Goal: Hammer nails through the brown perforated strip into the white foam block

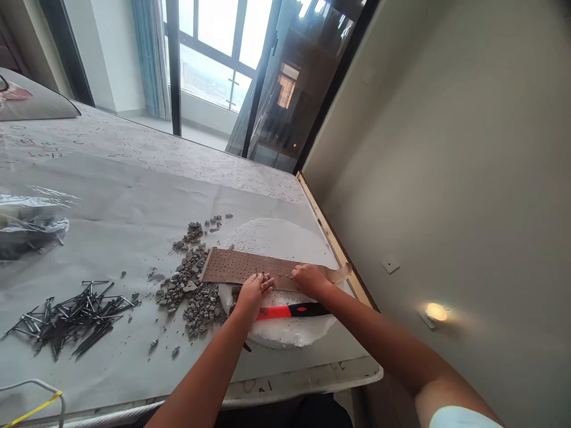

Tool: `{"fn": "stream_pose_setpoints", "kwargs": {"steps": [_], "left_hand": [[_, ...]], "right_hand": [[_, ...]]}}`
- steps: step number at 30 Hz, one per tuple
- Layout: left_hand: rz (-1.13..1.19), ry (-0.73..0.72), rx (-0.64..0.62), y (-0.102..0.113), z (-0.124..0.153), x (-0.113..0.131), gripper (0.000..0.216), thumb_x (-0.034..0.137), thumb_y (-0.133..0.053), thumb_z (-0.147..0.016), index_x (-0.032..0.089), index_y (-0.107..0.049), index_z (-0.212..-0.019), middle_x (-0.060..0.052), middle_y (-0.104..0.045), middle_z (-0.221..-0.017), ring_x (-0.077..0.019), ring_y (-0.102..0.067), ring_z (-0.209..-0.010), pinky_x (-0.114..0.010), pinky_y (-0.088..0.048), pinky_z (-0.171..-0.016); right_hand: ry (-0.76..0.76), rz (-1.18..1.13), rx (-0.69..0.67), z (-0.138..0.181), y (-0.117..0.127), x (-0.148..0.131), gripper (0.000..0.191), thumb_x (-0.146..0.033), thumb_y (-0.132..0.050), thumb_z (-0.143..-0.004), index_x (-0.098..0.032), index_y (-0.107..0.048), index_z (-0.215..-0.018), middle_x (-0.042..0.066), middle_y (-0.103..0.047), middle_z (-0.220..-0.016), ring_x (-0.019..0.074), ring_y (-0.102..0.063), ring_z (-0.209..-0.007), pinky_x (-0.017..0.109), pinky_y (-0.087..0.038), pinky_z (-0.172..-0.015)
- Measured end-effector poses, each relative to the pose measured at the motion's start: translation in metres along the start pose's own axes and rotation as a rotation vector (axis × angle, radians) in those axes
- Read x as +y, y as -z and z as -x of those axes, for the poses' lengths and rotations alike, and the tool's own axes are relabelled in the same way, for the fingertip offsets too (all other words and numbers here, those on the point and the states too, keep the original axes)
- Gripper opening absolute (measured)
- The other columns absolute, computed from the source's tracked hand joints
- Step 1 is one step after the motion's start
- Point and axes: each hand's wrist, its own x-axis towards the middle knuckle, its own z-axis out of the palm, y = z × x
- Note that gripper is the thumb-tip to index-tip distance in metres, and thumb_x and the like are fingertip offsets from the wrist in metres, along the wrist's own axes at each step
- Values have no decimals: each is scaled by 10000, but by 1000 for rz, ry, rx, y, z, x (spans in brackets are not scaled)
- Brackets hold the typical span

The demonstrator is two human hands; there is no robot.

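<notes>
Room in a high-rise home: tall window (209, 35), blue curtain (149, 56), paper-covered table (134, 196) with nails (71, 318) and rubble (191, 291).

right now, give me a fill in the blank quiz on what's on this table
The left hand and right hand press on a brown ____ full of holes.
The hammer has a ____ and black handle.
The black nails lie to the ____ of the grey rubble.
Missing: board; red; left.
</notes>
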Motion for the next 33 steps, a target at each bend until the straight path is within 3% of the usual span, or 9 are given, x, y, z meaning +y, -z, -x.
{"fn": "stream_pose_setpoints", "kwargs": {"steps": [8,16,26,29,33], "left_hand": [[-14,-16,-20,2,2,1,75,164,-531,-833,166,-513,-761,-70,-641,-896,-167,-658,-836,-307,-506,-802],[-35,-2,23,0,7,3,99,151,-482,-861,164,-504,-765,-79,-639,-919,-156,-661,-804,-288,-521,-762],[-30,-22,9,2,3,2,62,154,-470,-858,158,-503,-806,-97,-648,-936,-169,-668,-825,-338,-499,-844],[-27,-27,24,-2,2,6,98,134,-428,-864,155,-482,-785,-97,-657,-880,-166,-671,-783,-353,-504,-834],[-108,-54,9,-12,12,14,127,156,-415,-868,153,-487,-764,-115,-672,-879,-182,-667,-810,-391,-497,-857]], "right_hand": [[22,-43,-30,-5,5,1,218,-81,-525,-755,-107,-678,-907,173,-678,-938,251,-644,-896,288,-474,-752],[-30,-123,-19,-2,4,5,188,-120,-513,-784,-114,-657,-905,173,-676,-935,254,-643,-878,294,-447,-725],[-308,-374,152,26,-17,23,255,-329,-424,-886,-145,-601,-884,98,-678,-878,183,-606,-783,250,-362,-621],[-361,-450,188,38,-24,23,230,-295,-414,-888,-151,-592,-870,69,-668,-835,159,-589,-770,236,-352,-628],[-420,-528,239,39,-27,22,178,-193,-435,-841,-150,-591,-915,71,-651,-928,152,-577,-842,226,-366,-674]]}}
